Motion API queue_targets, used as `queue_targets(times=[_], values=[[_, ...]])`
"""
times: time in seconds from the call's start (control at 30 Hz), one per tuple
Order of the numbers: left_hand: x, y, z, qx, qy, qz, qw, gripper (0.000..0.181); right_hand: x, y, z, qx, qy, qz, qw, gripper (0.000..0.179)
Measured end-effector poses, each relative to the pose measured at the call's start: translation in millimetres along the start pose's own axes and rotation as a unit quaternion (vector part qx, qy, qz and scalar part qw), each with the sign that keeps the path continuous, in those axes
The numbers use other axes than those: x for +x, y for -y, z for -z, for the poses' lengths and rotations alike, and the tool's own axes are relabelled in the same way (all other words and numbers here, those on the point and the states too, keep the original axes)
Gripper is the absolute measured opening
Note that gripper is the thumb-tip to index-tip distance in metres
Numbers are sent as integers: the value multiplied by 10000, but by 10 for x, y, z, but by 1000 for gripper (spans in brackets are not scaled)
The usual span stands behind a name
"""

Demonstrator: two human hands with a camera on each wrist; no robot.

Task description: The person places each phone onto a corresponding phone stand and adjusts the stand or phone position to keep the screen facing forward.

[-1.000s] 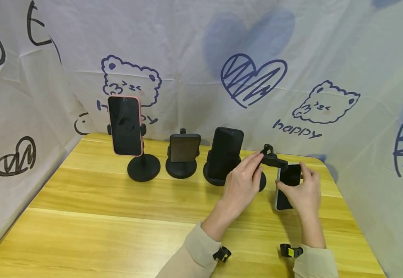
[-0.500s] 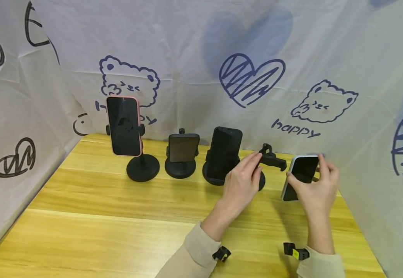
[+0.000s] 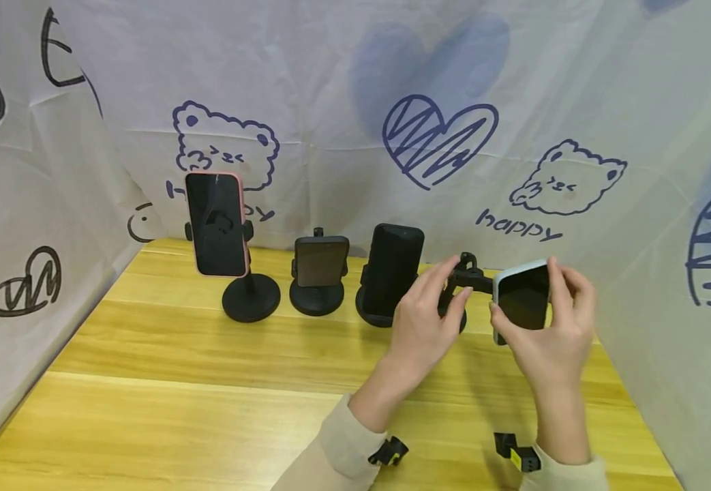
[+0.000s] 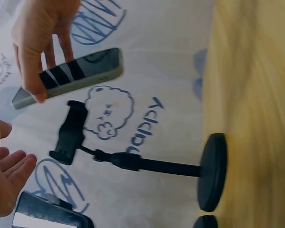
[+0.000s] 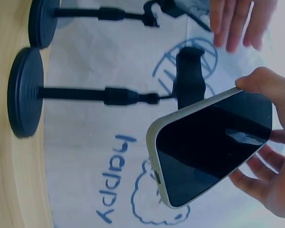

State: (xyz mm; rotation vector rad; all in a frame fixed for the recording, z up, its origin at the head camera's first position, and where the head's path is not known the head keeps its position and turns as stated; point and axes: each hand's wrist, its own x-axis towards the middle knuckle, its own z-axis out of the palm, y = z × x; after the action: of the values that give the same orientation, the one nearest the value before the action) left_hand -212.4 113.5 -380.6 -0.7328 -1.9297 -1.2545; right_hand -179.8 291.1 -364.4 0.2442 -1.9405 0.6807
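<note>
My right hand (image 3: 560,334) pinches a smartphone (image 3: 523,300) in a pale case by its long edges, thumb on one side and fingers on the other. The phone is tilted, off the table, beside the clamp of a black phone stand (image 4: 70,135). In the right wrist view, the phone's dark screen (image 5: 213,137) faces the camera. My left hand (image 3: 422,317) hovers on the stand's other side, fingers fairly straight and thumb apart. In the left wrist view, its fingers (image 4: 16,166) are clear of the clamp. The clamp holds nothing; its round base (image 4: 213,172) stands on the table.
Three more black stands line the table's back to the left, holding a pink-cased phone (image 3: 217,225), a small sideways phone (image 3: 321,262) and a black phone (image 3: 394,269). A printed cloth (image 3: 324,82) hangs behind the wooden table (image 3: 177,382).
My right hand has lifted the phone, swung it right, then back left towards the clamp, tilting it. My left thumb has spread away from the fingers.
</note>
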Motion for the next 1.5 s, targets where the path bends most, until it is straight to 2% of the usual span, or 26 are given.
queue_targets(times=[0.07,0.17,0.3,0.37,0.47,0.67,0.77,0.9,1.03,1.1,1.13,1.33,1.5], values=[[19,-21,44,-499,58,103,9987,43,-1,18,-52,130,5,327,9994,81],[30,-22,90,-1291,347,361,9904,41,-12,42,-134,287,7,696,9972,76],[35,5,129,-1861,738,671,9775,35,-39,90,-200,362,97,1002,9943,77],[39,21,143,-1933,812,720,9751,29,-53,117,-217,322,167,1060,9937,77],[45,43,164,-1942,785,654,9756,19,-65,145,-241,343,212,1086,9933,75],[51,67,188,-1849,496,372,9808,15,-79,173,-295,623,218,1069,9921,74],[58,76,215,-1841,319,292,9819,15,-78,192,-293,739,397,1033,9911,79],[84,96,280,-1787,205,215,9835,14,-68,210,-232,1239,758,710,9868,83],[118,127,357,-1682,213,151,9854,14,-48,217,-141,1819,1120,6,9769,61],[129,145,388,-1634,220,146,9862,15,-40,214,-104,1974,1263,-292,9717,62],[132,153,400,-1610,231,148,9866,15,-38,205,-95,1958,1327,-372,9709,64],[137,179,422,-1563,289,204,9871,18,-50,162,-85,1670,1674,-706,9691,39],[139,161,413,-1799,95,303,9832,19,-57,165,-98,1576,1558,-878,9712,32]])
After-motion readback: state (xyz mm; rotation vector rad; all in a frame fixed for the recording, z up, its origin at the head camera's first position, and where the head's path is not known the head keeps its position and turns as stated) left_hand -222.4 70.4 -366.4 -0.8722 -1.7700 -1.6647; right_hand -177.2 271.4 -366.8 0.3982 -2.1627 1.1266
